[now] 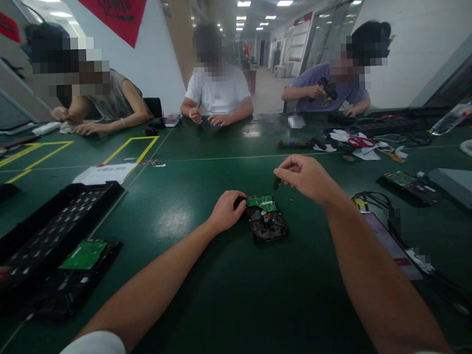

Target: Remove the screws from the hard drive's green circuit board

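Screwdriver [277,183] held over the hard drive's [266,225] far right corner

The hard drive lies on the worktop [200,271], green circuit board [256,201] upward. At its left edge, the left hand [226,211] touches the far corner; whether those fingers clamp it or merely rest there, I cannot tell. Beyond its far right corner, the right hand's [303,175] fingers are pinched on the screwdriver, pointing downward. Well left of the drive sits a black tray [114,187]; to its right, a phone [387,239].
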Motion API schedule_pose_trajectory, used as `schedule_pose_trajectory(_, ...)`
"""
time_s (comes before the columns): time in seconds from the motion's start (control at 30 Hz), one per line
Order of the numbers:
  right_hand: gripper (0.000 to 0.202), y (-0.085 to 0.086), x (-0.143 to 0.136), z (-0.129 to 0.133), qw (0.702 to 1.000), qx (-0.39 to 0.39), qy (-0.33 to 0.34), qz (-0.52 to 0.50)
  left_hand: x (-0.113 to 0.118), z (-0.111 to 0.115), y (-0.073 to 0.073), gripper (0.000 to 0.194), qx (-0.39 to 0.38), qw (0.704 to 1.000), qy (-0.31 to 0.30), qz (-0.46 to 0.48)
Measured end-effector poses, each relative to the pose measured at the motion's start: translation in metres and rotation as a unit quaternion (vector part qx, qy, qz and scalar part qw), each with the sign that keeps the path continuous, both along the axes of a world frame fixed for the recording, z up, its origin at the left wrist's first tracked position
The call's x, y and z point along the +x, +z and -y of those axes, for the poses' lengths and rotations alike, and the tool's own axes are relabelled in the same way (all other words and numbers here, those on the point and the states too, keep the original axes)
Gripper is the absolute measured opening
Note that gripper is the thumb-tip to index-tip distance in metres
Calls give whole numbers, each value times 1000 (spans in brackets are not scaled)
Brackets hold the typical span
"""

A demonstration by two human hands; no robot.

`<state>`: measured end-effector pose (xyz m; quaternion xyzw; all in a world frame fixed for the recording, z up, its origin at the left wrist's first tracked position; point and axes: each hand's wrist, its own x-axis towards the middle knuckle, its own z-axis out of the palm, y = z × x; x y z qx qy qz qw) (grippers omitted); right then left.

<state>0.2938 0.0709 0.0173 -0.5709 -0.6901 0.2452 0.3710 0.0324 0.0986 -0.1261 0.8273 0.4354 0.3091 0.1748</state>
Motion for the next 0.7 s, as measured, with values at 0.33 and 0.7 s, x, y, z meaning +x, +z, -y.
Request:
schedule_pose_trajectory(0.33, 28, -1, -5, 1, 996, -30, 70, -44, 1, 1, 0, 21, 2, 1000, 3, 10)
schedule_pose_trajectory(0.7, 28, 2, -4, 2, 988, -57, 126, -70, 0, 0, -2, 22, 4, 1000, 1, 0)
